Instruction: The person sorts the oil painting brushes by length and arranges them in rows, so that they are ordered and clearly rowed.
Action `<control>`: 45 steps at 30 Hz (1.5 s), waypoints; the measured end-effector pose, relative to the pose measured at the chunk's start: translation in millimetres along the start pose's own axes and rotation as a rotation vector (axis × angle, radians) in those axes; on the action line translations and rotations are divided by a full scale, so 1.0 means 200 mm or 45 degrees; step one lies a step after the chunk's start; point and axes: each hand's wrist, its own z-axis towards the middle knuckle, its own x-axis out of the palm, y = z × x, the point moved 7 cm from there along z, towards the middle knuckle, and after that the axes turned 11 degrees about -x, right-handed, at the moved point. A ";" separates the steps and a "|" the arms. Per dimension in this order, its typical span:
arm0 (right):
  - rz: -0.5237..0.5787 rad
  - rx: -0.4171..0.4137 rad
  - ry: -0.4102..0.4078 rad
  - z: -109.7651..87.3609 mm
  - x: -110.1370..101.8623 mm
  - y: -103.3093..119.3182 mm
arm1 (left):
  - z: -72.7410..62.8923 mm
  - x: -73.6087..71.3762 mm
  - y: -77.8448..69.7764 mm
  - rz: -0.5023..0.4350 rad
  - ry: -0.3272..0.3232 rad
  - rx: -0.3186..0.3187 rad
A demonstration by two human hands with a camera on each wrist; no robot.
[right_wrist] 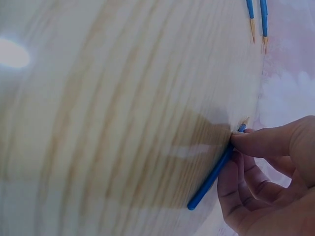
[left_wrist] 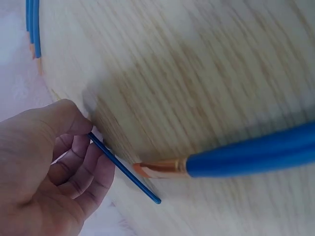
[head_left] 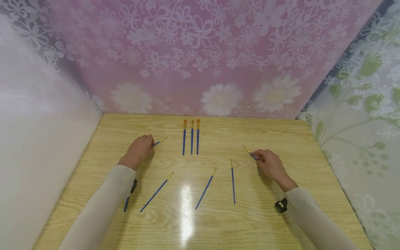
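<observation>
In the head view my left hand [head_left: 139,150] is at the left of the table, left of a row of three brushes. Its thumb and fingers pinch a thin blue paintbrush [head_left: 157,142]; the left wrist view shows the blue handle [left_wrist: 127,171] slanting out past the fingers. Over on the right side, my right hand [head_left: 270,164] pinches another thin paintbrush [head_left: 250,153], its gold end toward the back left. In the right wrist view that brush's handle [right_wrist: 211,179] runs between thumb and fingertips, close over the wood.
Three brushes [head_left: 192,139] stand side by side at the back, bristles toward the wall. Nearer lie a slanted brush [head_left: 157,191], a second slanted brush [head_left: 206,188] and a nearly straight one [head_left: 233,182]. Another brush [head_left: 126,205] is partly hidden under my left sleeve. Flowered cloth [head_left: 193,62] borders the table.
</observation>
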 end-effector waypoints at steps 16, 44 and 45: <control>0.008 -0.004 0.008 0.00 0.00 0.00 | -0.17 -0.05 -0.19 -0.337 0.112 0.062; 0.023 0.000 0.010 0.00 0.00 0.01 | -0.49 0.28 -0.58 -0.343 0.161 0.103; 0.023 0.000 0.013 0.00 0.00 0.01 | -0.50 0.28 -0.58 -0.341 0.157 0.104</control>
